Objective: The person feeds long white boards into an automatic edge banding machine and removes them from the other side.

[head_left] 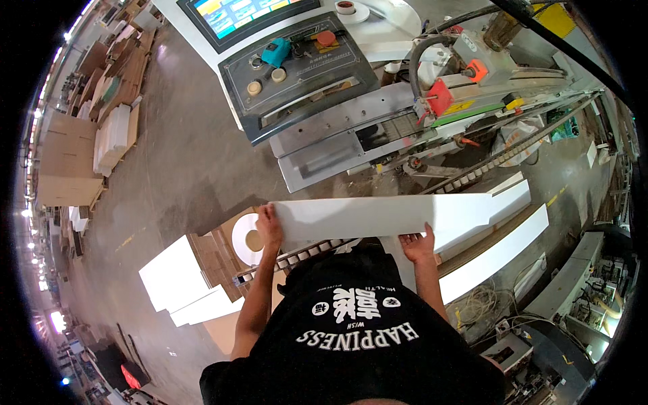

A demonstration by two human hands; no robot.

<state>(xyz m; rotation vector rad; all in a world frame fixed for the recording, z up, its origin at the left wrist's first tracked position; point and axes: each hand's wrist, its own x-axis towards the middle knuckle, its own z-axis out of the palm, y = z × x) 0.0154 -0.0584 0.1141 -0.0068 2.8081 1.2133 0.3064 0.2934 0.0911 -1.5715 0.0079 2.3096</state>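
A long white board (pixel 351 217) lies crosswise in front of my body. My left hand (pixel 269 227) is closed round its left end, fingers over the far corner. Toward the board's right part, my right hand (pixel 417 246) grips the near edge, its fingers partly hidden beneath. Just left of my left hand, a white roll of banding tape (pixel 239 237) with a tan core rests on brown boards (pixel 214 255). More white boards (pixel 466 219) sit to the right, meeting or overlapped by the held board; where one ends is hard to tell.
Ahead stands a machine with a black control panel (pixel 297 77), lit screen (pixel 243 15) and grey metal bed (pixel 320 148). White panels (pixel 174 273) are stacked at left, a white strip (pixel 496 260) at right. Loose cables (pixel 476 307) and machinery (pixel 520 358) lie lower right.
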